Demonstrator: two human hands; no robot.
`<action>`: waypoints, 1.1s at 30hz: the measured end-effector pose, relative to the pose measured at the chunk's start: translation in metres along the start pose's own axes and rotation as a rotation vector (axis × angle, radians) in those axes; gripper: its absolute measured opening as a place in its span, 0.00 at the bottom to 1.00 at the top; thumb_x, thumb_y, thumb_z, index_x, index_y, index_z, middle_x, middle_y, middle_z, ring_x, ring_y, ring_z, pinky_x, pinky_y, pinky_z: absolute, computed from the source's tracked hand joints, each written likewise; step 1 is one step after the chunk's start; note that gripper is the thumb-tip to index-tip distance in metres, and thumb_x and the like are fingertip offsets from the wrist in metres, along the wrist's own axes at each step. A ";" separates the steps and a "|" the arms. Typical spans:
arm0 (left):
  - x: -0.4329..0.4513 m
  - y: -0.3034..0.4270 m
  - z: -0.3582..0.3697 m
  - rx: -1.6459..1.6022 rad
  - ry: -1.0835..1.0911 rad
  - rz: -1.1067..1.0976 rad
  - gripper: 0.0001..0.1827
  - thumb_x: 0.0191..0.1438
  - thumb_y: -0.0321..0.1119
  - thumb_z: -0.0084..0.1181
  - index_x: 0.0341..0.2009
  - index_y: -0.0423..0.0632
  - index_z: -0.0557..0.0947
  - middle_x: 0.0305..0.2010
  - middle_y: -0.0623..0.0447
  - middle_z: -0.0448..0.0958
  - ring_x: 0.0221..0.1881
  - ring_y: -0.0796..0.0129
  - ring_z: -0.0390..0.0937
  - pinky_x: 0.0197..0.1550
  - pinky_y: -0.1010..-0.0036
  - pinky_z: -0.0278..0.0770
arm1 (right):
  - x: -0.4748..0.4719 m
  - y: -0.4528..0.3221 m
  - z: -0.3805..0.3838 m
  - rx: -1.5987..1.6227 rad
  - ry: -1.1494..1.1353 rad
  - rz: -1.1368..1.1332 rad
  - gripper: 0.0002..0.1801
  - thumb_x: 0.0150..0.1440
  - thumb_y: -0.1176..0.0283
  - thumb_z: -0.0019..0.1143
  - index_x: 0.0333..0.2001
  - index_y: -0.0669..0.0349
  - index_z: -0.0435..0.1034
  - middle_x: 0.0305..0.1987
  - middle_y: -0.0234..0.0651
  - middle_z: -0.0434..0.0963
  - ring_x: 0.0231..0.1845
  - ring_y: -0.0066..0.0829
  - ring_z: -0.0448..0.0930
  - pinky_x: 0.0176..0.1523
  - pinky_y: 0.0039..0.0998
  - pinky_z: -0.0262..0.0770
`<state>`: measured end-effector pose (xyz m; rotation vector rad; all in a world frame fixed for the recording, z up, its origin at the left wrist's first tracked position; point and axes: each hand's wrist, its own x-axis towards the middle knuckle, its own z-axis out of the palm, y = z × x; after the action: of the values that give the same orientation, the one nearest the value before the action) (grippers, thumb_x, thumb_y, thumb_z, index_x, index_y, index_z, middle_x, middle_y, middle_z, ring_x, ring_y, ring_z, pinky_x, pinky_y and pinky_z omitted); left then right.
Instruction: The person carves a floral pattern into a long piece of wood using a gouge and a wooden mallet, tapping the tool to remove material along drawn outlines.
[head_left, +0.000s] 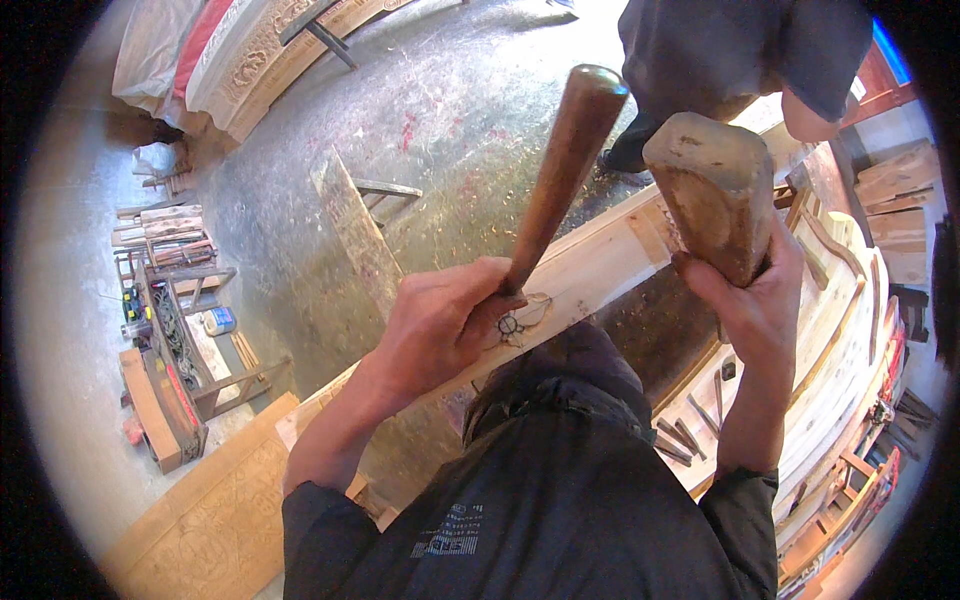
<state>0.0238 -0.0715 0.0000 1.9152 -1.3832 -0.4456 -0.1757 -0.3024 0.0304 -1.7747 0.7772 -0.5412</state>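
A chisel or gouge with a long brown wooden handle (566, 169) rises from my left hand (442, 322), which grips it low down, just over a pale wooden board (592, 289). Beside that hand, the board bears a drawn round mark and curved lines. The tool's cutting end is hidden by my fingers. My right hand (757, 300) is closed around a worn block-shaped wooden mallet (709, 195), raised above the board and to the right of the handle; the two tools do not touch.
Another person (735, 52) stands at the upper right near the board's far end. Several narrow tools (701, 416) lie on pale timber at right. A carved panel (217, 517) is at lower left, a narrow bench (356, 225) beyond the board, and a tool rack (169, 360) farther left.
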 end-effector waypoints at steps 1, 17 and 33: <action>0.000 0.001 0.000 -0.005 0.008 -0.009 0.05 0.56 0.28 0.68 0.37 0.46 0.85 0.31 0.47 0.84 0.30 0.54 0.85 0.32 0.65 0.80 | 0.000 0.001 0.000 -0.004 -0.006 0.003 0.30 0.47 0.75 0.77 0.54 0.64 0.75 0.49 0.34 0.83 0.49 0.24 0.81 0.55 0.29 0.77; 0.006 0.008 -0.002 -0.022 -0.001 0.027 0.06 0.54 0.26 0.69 0.37 0.46 0.86 0.31 0.46 0.84 0.30 0.54 0.85 0.33 0.64 0.80 | 0.023 -0.051 -0.011 -0.293 0.202 -0.310 0.29 0.48 0.74 0.78 0.53 0.68 0.74 0.46 0.38 0.85 0.45 0.28 0.85 0.50 0.30 0.80; 0.001 0.002 -0.012 -0.066 -0.053 0.036 0.12 0.51 0.26 0.72 0.41 0.47 0.86 0.33 0.46 0.86 0.35 0.56 0.87 0.36 0.67 0.82 | 0.053 -0.125 0.009 -0.606 -0.029 -0.960 0.41 0.42 0.91 0.66 0.62 0.52 0.76 0.51 0.42 0.85 0.52 0.38 0.86 0.53 0.33 0.81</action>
<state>0.0302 -0.0687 0.0098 1.8348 -1.4179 -0.5218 -0.1029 -0.3090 0.1451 -2.6980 -0.0165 -0.9572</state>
